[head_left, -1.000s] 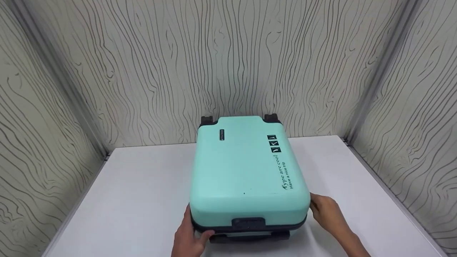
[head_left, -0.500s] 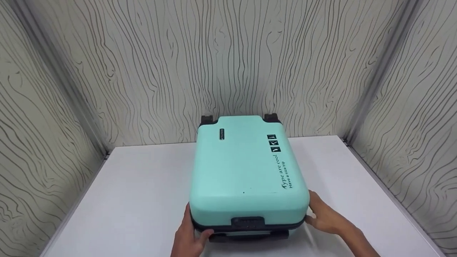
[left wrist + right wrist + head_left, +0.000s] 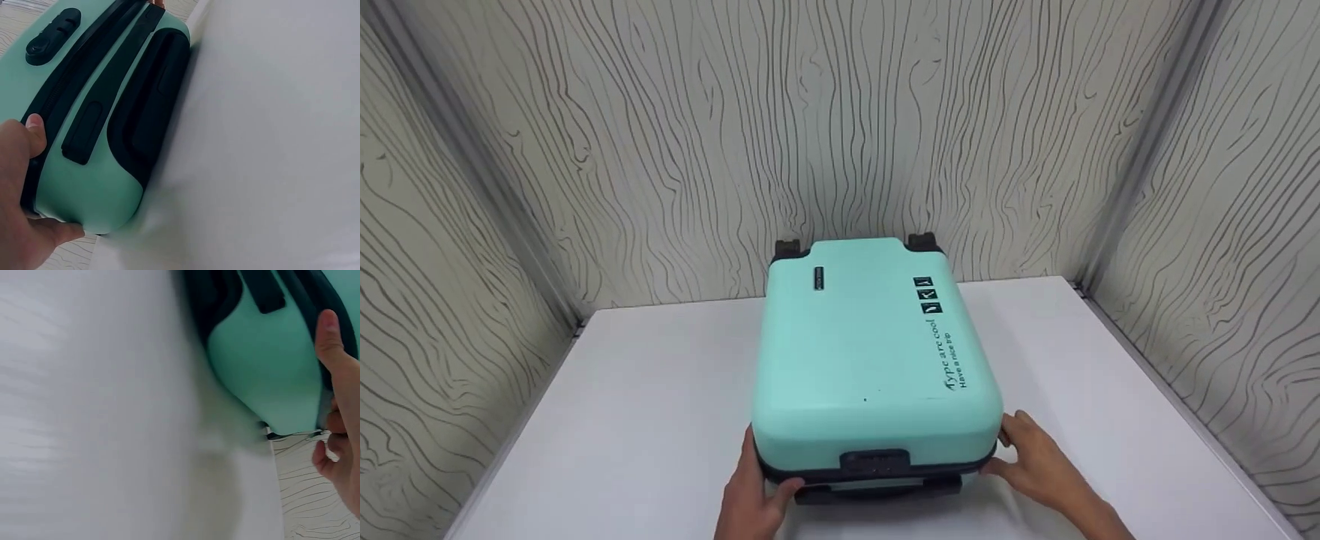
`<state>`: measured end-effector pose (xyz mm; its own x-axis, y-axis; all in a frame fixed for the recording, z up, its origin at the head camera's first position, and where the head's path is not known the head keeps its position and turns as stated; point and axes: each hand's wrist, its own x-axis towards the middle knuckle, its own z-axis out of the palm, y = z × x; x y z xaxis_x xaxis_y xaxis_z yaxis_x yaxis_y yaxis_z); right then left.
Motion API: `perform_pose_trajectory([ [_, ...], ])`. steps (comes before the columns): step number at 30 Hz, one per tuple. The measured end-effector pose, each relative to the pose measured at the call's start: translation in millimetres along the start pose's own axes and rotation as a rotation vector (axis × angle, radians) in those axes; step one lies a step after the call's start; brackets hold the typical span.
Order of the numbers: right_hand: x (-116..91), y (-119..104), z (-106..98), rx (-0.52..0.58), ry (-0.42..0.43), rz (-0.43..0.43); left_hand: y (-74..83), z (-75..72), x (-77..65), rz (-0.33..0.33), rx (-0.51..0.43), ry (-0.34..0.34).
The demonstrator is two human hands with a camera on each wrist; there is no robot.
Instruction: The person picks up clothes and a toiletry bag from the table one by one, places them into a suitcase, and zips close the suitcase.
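A mint-green hard-shell suitcase (image 3: 862, 337) lies flat on the white table, its wheels (image 3: 787, 248) toward the back wall. On its near end are a black combination lock (image 3: 874, 462) and a black carry handle (image 3: 877, 492). My left hand (image 3: 751, 499) grips the near left corner; in the left wrist view its thumb rests on the black zipper band (image 3: 56, 93). At the near right corner is my right hand (image 3: 1044, 466), thumb against the zipper band and the other fingers curled at the side. Some of those fingers are hidden behind the suitcase in the right wrist view.
The white table (image 3: 645, 405) stretches to both sides of the suitcase. Panels with a wood-grain line pattern (image 3: 840, 135) stand behind it and at left and right, joined by grey metal posts (image 3: 1147, 150).
My right hand has shifted at the right corner, and its thumb has come round onto the zipper band. My left hand keeps its hold. The whole view has shifted slightly.
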<state>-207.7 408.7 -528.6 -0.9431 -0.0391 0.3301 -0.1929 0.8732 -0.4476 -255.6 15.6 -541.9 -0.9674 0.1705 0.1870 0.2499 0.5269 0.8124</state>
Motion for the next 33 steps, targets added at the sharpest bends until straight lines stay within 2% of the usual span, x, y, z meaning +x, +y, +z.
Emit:
perform_pose_trajectory([
  [3,-13.8,-9.9,14.3,-0.063,0.205,-0.034,-0.9,0.8,-0.8,0.006,-0.014,0.012],
  [6,-23.4,-22.4,24.7,-0.186,0.399,-0.096,-2.2,1.4,-0.3,0.012,-0.023,0.020],
  [8,-29.5,-31.5,29.1,-0.235,0.447,-0.082,-2.9,2.2,-0.7,0.020,-0.016,0.026],
  [10,-35.9,-40.3,30.0,-0.243,0.439,-0.038,-3.0,3.2,-1.4,0.026,-0.008,0.032],
  [14,-46.0,-55.6,24.6,-0.188,0.350,0.071,-0.6,6.2,-2.3,0.037,0.024,0.063],
  [16,-48.3,-61.5,21.3,-0.162,0.320,0.108,1.6,8.1,-3.0,0.023,0.045,0.089],
  [18,-50.2,-66.7,20.2,-0.152,0.312,0.111,4.0,10.4,-3.9,0.007,0.076,0.118],
  [20,-51.5,-70.9,23.0,-0.155,0.327,0.070,5.9,12.1,-4.9,-0.017,0.090,0.144],
  [25,-53.3,-78.2,31.4,-0.149,0.395,-0.010,9.6,15.1,-2.9,-0.020,0.078,0.162],
  [28,-52.9,-79.6,33.9,-0.141,0.412,-0.001,8.9,16.0,-2.2,-0.006,0.078,0.165],
  [33,-52.9,-82.7,36.4,-0.106,0.359,0.016,6.5,14.7,-4.3,0.000,0.094,0.176],
])
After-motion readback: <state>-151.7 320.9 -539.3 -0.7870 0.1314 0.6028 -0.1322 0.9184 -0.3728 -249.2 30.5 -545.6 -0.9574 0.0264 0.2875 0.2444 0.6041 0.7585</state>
